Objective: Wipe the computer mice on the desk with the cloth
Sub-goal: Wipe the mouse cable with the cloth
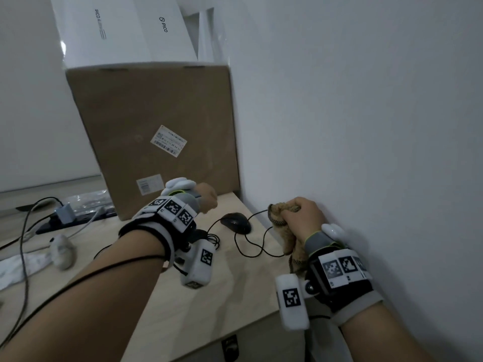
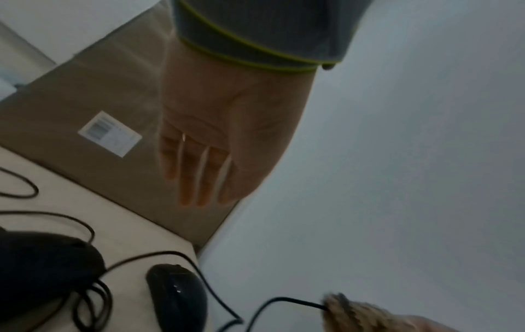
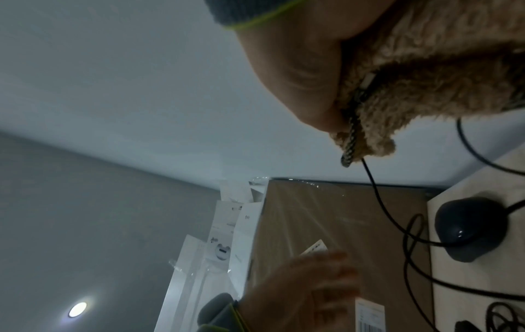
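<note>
Best steadied the glossy black corded mouse point(image 1: 236, 222) on the pale wooden counter point(image 1: 235, 278) with the released, empty left hand point(image 1: 206, 197) before wiping with the fuzzy tan cloth point(image 1: 283, 231) clenched in the right hand point(image 1: 303, 218) grip.

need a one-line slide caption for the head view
Right hand grips a tan cloth with a cable running into it, left hand hovers above the desk, black mouse lies between them.

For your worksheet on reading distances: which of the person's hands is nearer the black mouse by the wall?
Left, narrowly. The left hand hovers open just above and behind the black mouse; the right hand, gripping the cloth, is off to its side by the wall.
</note>
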{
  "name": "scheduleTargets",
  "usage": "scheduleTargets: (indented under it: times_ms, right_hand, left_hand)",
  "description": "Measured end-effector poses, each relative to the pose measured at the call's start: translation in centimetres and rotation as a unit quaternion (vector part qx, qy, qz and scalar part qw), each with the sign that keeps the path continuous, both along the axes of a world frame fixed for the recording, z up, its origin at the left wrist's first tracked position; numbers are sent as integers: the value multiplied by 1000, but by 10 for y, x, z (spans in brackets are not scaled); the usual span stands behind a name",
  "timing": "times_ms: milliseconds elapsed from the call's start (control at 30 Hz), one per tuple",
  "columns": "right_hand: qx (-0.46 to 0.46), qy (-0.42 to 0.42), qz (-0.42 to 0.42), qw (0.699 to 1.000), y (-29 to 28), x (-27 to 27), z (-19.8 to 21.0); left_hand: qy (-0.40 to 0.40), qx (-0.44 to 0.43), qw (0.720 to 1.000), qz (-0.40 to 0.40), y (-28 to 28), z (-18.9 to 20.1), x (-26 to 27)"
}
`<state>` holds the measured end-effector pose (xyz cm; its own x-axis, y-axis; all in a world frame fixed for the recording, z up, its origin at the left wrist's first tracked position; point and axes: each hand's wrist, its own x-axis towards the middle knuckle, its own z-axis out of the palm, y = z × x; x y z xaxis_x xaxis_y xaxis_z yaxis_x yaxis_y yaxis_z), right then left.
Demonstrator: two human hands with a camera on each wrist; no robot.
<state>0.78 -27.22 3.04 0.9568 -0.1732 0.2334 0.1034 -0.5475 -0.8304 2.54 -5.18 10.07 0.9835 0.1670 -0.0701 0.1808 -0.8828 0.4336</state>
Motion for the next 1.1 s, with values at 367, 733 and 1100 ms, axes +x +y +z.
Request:
scheduleTargets:
  times_ms: [367, 733, 1100]
  right_hand:
    - [-3, -96, 193, 976, 37, 8, 31]
    - [339, -34, 130, 931, 88, 51, 20]
    - [477, 121, 228, 840, 155, 84, -15]
  left_hand:
    - [-57, -206, 965, -152, -37, -20, -19]
    - [-58, -407, 911, -21, 37, -70, -19]
    - [-135, -616, 769, 109, 98, -120, -6]
